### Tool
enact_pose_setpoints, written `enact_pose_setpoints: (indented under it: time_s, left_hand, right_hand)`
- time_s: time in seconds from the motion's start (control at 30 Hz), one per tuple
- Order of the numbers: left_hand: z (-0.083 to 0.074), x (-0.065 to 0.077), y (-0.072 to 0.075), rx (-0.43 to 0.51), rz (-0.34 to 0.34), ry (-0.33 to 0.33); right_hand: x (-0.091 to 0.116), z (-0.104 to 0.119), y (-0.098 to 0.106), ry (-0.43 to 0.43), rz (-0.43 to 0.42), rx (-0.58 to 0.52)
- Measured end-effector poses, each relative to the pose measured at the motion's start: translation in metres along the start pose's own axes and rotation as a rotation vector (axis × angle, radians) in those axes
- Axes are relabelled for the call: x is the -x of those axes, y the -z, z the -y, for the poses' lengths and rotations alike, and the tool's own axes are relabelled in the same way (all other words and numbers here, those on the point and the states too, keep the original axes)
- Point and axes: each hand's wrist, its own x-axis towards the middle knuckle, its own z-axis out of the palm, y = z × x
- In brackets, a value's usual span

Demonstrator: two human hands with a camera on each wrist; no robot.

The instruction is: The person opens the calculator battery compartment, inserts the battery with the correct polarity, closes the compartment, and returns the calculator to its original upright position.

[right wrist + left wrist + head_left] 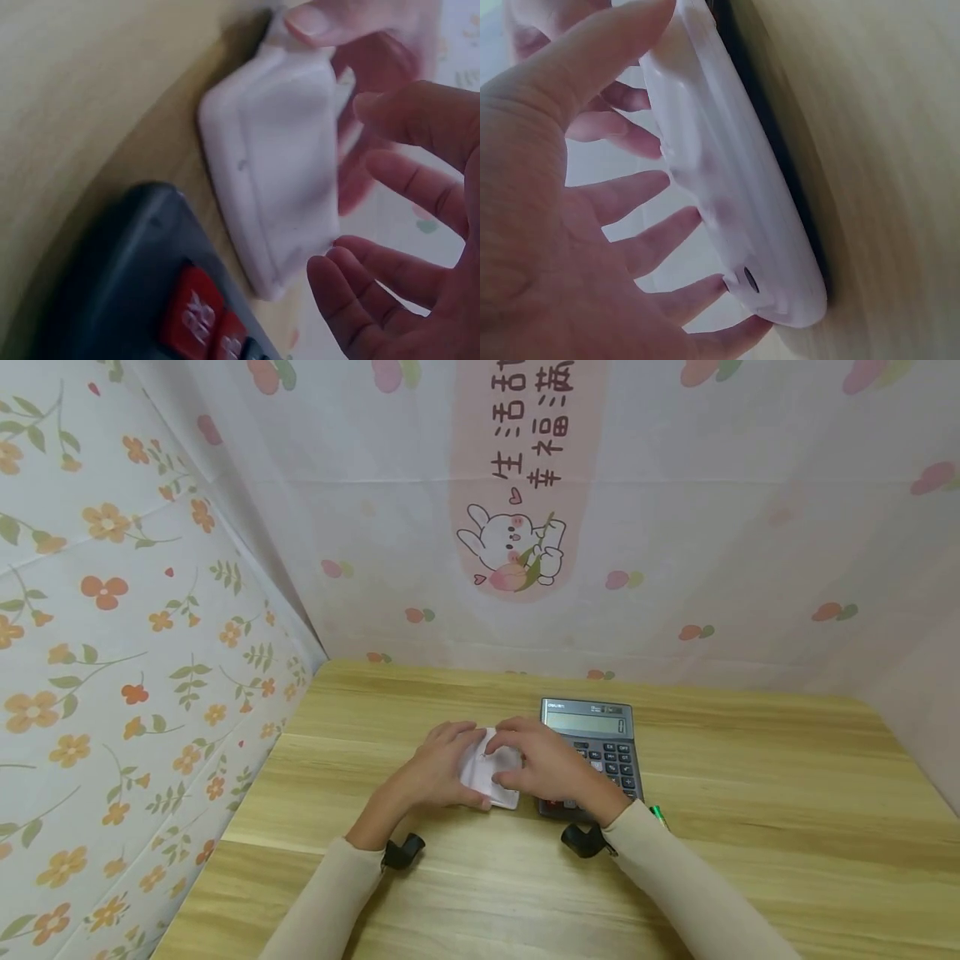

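Observation:
A white, flat rectangular thing with rounded corners point(477, 768) lies on the table between both hands; its kind does not show. Its upper face looks uneven in the left wrist view, and a small dark slot point(751, 280) sits near one end. My left hand point(437, 772) spans its left part, thumb on the near edge and fingertips along the far side, holding it. From the right, my right hand point(553, 764) reaches over it with loosely bent, spread fingers. In the right wrist view, its fingertips point(318, 267) are right at the edge, while the thumb stands apart.
Beneath my right wrist lies a dark grey calculator point(588, 722), its lower keys partly hidden. Something small and green point(658, 815) pokes out beside the right sleeve. The wooden table point(750, 793) ends at a printed cloth point(675, 568) behind and a flowered one point(150, 635) at left.

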Motion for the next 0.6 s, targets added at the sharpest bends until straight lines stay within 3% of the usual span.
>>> enact_pose_setpoints:
  time_s: [0.27, 0.6]
  left_hand:
    - [0.004, -0.006, 0.002, -0.054, 0.079, 0.014]
    - [0.004, -0.011, 0.003, -0.068, 0.114, 0.025]
  right_hand:
    - [-0.005, 0.001, -0.009, 0.058, 0.019, 0.053]
    - [-0.011, -0.001, -0.014, 0.110, -0.004, 0.088]
